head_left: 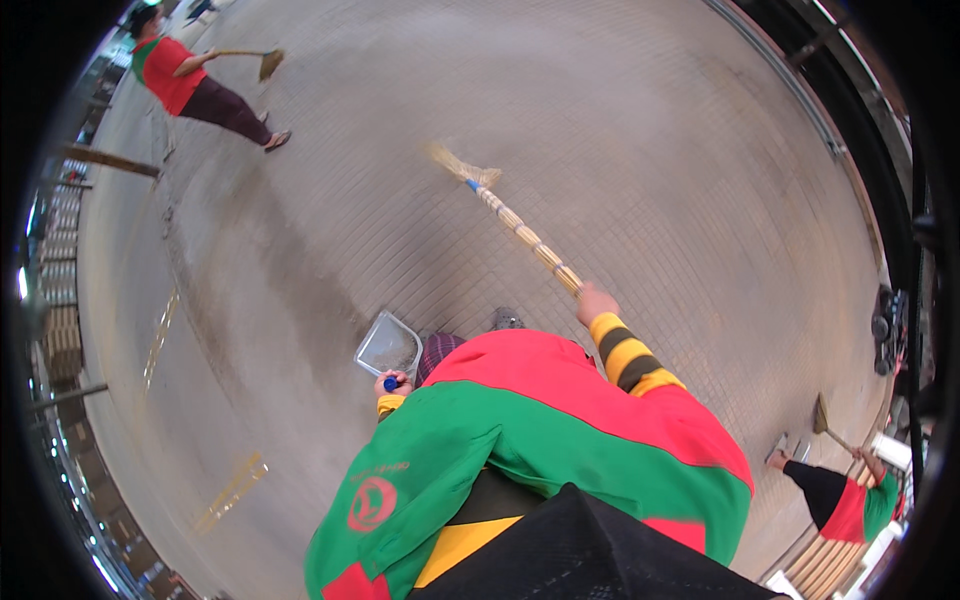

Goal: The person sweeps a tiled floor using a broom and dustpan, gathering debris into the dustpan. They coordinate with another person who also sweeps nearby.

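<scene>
My right hand [597,304] is closed round the handle end of a straw broom [520,231], which has bands along its length and a blue collar. The broom slants away to the far left, and its pale bristles are on or close to the paved floor, blurred at the tip. Low at my left side, my left hand [393,383] grips the blue-ended handle of a dustpan [389,343]. The pan is greyish and translucent with a pale rim, and some dark debris shows inside it. A gap of floor separates the broom's bristles from the dustpan.
At the far left a person [180,85] in red and green holds another broom [270,65]. Another person [850,505] sweeps at the lower right. Stacked goods [62,340] line the left edge. Yellow tape marks [232,492] lie on the patterned floor [700,200].
</scene>
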{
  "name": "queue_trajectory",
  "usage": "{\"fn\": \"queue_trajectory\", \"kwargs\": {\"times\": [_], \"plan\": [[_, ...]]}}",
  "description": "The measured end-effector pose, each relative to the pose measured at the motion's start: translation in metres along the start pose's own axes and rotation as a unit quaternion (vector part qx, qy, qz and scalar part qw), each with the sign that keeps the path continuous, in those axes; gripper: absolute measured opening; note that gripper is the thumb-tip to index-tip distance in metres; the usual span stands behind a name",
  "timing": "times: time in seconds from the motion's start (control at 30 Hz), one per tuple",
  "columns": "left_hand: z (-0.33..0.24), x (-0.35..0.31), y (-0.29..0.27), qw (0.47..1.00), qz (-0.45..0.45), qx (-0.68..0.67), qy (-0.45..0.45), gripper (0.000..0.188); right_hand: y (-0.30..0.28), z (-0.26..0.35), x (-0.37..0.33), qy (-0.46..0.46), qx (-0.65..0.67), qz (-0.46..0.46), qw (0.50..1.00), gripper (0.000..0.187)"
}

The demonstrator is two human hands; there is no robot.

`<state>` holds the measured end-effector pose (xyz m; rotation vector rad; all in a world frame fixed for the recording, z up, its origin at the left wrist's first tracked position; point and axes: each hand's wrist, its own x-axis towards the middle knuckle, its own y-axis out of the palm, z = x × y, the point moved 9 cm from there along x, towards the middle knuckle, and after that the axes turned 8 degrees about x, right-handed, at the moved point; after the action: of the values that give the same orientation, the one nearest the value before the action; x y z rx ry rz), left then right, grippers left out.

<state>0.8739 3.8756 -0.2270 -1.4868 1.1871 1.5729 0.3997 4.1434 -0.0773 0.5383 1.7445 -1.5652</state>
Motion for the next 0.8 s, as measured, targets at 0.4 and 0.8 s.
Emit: {"fn": "queue_trajectory", "kwargs": {"times": [0.4,0.8], "plan": [[0.002,0.023,0.155,1.000,-0.017,0.020,0.008,0.013,0.032,-0.243,-0.287,0.456,0.298,-0.004,0.839,0.029],[-0.119,0.131,0.504,0.986,-0.035,0.111,-0.120,0.018,-0.055,-0.164,0.050,0.582,0.719,0.001,0.380,0.036]]}}
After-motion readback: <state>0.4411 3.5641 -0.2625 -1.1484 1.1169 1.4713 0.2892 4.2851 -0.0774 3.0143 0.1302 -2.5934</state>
